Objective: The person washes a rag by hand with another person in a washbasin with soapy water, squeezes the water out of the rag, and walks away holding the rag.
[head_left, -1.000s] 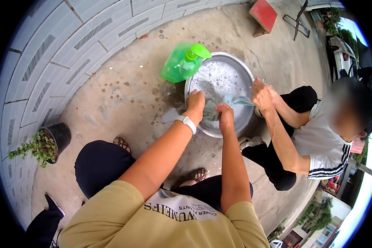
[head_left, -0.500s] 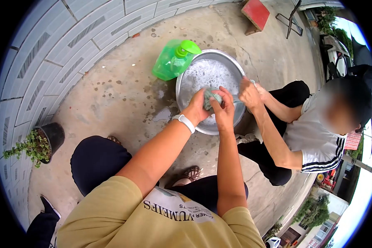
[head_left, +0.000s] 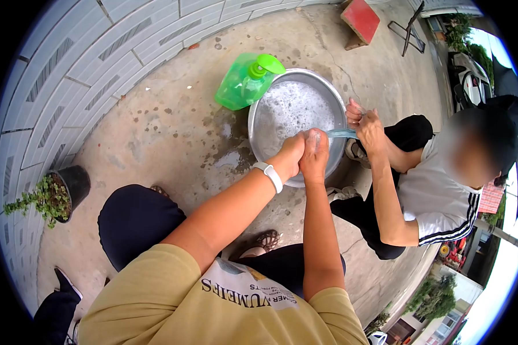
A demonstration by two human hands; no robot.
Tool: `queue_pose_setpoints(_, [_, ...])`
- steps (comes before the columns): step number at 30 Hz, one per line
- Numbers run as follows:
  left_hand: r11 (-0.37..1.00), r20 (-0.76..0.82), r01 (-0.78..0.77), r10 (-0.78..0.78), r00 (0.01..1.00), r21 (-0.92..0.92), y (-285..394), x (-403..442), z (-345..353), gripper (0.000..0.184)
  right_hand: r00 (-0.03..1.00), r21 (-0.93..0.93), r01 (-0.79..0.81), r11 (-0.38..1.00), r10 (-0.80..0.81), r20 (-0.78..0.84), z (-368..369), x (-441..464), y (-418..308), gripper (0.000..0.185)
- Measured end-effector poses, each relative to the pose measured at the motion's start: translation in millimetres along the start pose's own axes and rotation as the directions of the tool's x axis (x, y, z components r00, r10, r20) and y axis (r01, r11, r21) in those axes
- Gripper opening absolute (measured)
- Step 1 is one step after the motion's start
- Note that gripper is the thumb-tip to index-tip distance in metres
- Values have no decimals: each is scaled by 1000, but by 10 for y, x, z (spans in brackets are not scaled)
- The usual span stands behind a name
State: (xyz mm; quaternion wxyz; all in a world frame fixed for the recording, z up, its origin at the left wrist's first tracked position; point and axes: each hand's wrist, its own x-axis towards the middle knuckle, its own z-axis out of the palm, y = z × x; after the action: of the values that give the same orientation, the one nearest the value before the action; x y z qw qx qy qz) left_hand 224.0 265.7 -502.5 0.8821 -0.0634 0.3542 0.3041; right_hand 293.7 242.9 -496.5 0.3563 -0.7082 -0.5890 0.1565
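Note:
My left hand [head_left: 292, 152] and my right hand [head_left: 315, 158] are pressed together, both closed on a wet, pale blue-green cloth [head_left: 342, 133]. Most of what lies inside my fists is hidden. From my right hand the cloth runs as a taut, narrow strip to a co-worker's hands [head_left: 369, 131], which grip its other end. Below my fists stands a round metal basin [head_left: 252, 123] with sudsy water [head_left: 296, 106] in it. My hands are over its near side, and the strip crosses its right rim.
A green see-through pump bottle [head_left: 242, 85] stands against the basin's upper left. The co-worker [head_left: 423, 190] crouches at the right. A red-topped stool [head_left: 360, 22] and a folding frame [head_left: 407, 31] stand farther back. By the tiled wall [head_left: 80, 63] is a potted plant [head_left: 72, 190].
My hands have closed tightly round the cloth, which was bunched and visible between them. The co-worker's hands have moved slightly away to the right, and the strip between us shows more plainly.

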Motion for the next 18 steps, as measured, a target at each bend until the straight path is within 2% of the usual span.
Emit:
queue_pose_setpoints(3, [1000,3,-6,6,1000,23,-26,-3,14,29,999,-29,-20,999,19,-30,-7,5,41,28])
queue_pose_setpoints(5, [991,-4,1,-1,1000,135,-68,61,-13,32,999,-1,-22,1000,22,-35,-30,14,46,29])
queue_pose_setpoints(6, [991,-5,1,-1,1000,134,-52,18,3,32,999,-1,-22,1000,22,-34,-41,20,38,29])
queue_pose_setpoints(8, [987,-34,25,-19,999,159,-37,-77,45,41,996,58,-82,995,83,-13,-65,29,15,26])
queue_pose_setpoints(12, [978,-53,66,-57,997,197,-50,-147,87,40,989,107,-140,984,145,-37,-94,25,-43,28])
queue_pose_setpoints(14, [953,-94,61,-34,995,296,-84,-117,89,39,974,205,-180,962,203,-100,-89,30,2,31])
queue_pose_setpoints(18, [946,-116,52,-16,993,319,-102,-179,122,35,962,312,-209,927,252,-102,-120,47,-22,35])
